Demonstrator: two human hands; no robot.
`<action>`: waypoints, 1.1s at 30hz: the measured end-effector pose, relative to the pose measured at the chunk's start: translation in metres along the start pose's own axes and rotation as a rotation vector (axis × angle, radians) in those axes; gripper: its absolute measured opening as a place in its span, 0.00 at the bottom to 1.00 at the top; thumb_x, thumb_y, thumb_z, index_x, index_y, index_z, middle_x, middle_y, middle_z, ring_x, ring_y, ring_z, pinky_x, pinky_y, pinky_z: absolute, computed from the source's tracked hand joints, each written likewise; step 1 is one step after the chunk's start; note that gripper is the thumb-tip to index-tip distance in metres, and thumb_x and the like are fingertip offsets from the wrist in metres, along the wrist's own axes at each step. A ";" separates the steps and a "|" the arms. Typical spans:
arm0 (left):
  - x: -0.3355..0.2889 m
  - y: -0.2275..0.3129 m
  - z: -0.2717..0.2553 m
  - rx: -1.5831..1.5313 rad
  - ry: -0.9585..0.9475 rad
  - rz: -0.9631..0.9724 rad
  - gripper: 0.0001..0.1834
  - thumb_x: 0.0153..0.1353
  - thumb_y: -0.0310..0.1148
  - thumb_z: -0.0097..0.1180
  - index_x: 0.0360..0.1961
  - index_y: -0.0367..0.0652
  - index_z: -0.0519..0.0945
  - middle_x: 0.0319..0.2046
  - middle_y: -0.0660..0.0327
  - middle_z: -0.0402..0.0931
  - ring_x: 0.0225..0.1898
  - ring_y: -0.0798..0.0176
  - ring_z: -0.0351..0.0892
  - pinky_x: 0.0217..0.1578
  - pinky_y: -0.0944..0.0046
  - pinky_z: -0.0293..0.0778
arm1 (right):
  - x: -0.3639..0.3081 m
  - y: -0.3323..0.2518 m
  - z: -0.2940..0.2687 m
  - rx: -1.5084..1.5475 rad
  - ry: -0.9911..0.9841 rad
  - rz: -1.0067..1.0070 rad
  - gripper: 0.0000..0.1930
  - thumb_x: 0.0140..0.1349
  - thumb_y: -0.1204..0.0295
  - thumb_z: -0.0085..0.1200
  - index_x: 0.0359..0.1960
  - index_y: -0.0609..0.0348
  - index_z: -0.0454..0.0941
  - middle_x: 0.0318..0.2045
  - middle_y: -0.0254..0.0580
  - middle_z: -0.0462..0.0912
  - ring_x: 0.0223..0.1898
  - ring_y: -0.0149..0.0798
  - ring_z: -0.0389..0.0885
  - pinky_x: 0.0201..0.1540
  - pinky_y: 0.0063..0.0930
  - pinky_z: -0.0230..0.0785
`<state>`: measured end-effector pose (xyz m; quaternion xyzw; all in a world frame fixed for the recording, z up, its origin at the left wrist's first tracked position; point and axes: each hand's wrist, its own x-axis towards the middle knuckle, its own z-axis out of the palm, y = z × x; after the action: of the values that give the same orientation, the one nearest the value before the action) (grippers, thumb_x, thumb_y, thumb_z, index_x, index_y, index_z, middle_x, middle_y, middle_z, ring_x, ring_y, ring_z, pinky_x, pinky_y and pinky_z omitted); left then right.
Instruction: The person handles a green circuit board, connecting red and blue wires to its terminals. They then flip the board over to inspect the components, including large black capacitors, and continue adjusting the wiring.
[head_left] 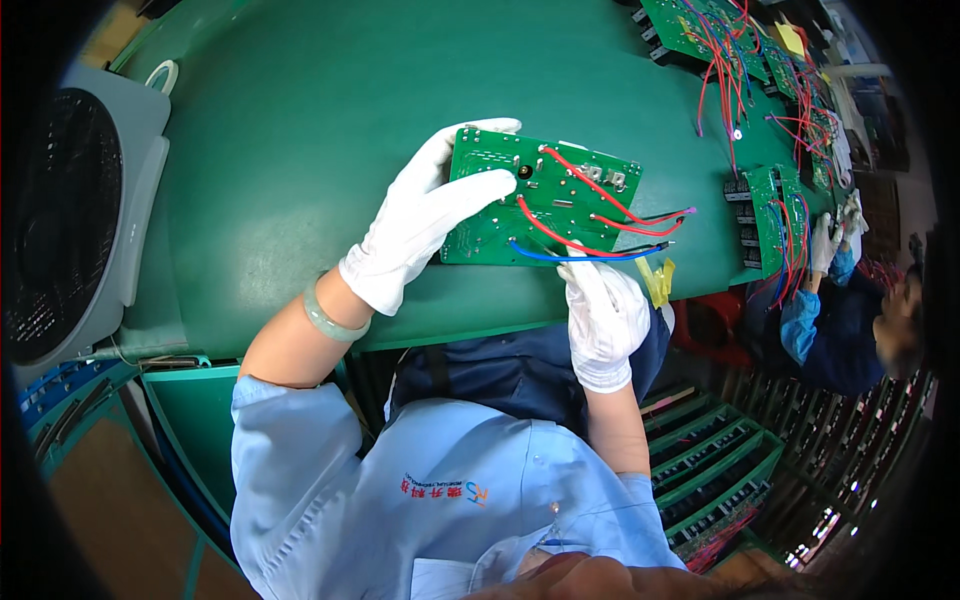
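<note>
Circuit board [548, 190], green and rectangular, is held over the near part of a green worktable [300, 120], its solder-dotted side turned toward the head camera. Whether its underside is touching the table cannot be told. Its left end is clasped by the white-gloved left hand [420, 220], the thumb laid flat across the upward face and the other fingers passed round the far edge and behind. At the near edge, the white-gloved right hand [605, 315] is drawn in narrow, its fingertips placed beside the wires; whether a wire or the board's rim is pinched there cannot be made out.

Red wires [600, 192] and a blue wire [600, 259] are joined to the board and extended past its right end. Yellow tape [657, 282] is seen just beyond the right hand. A pale green bangle [328, 318] is worn above the left glove, with a light blue shirt [450, 450].

To the right, another wired board [770, 215] is set near a co-worker [840, 320], whose hands are also gloved in white. At far left, a grey appliance [150, 100] with a dark round grille is partly shown.
</note>
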<state>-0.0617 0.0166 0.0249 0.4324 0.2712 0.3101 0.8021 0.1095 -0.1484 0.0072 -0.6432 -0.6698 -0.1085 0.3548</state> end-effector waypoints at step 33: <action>-0.055 0.021 -0.106 1.497 0.136 0.390 0.27 0.68 0.40 0.59 0.65 0.41 0.73 0.65 0.41 0.69 0.71 0.37 0.60 0.70 0.47 0.59 | -0.063 0.003 -0.045 0.146 -0.045 0.267 0.17 0.52 0.79 0.68 0.45 0.65 0.86 0.32 0.43 0.87 0.31 0.42 0.83 0.36 0.33 0.75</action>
<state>-0.1777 0.0413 0.0019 0.8790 0.3762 0.2056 0.2087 0.1224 -0.2247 0.0001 -0.7014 -0.5920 0.0031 0.3969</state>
